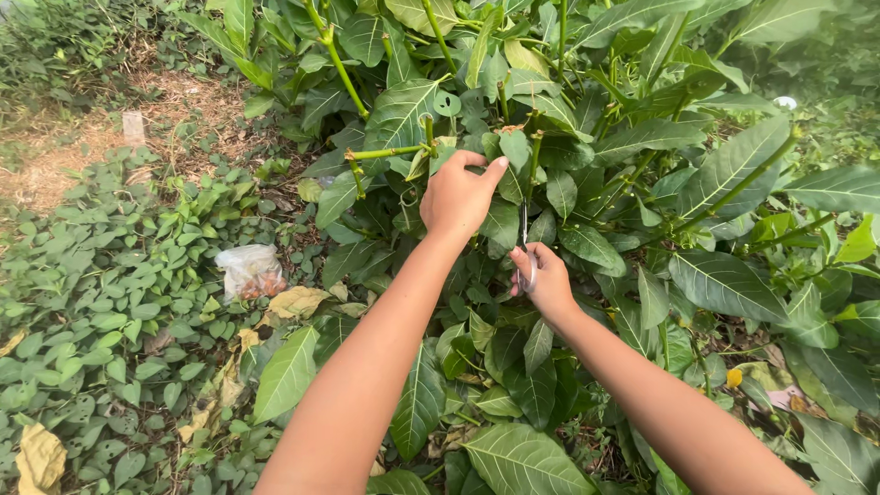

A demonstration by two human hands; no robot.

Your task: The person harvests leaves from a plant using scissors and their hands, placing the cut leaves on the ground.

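Outdoors, low ground creeper [110,321] is covering the soil at left, while a big-leafed shrub [642,137] is filling the right. The left hand [458,197] is pinching a leafy shoot [513,147] there. The right hand [548,280] is gripping small scissors [523,229], just beside it. A plastic bag [249,272] is lying at left.

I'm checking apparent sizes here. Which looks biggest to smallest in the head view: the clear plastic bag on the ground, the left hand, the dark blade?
1. Clear plastic bag and left hand look alike, and the bag lies farther off; unranked.
2. Dark blade in the right hand, smallest.
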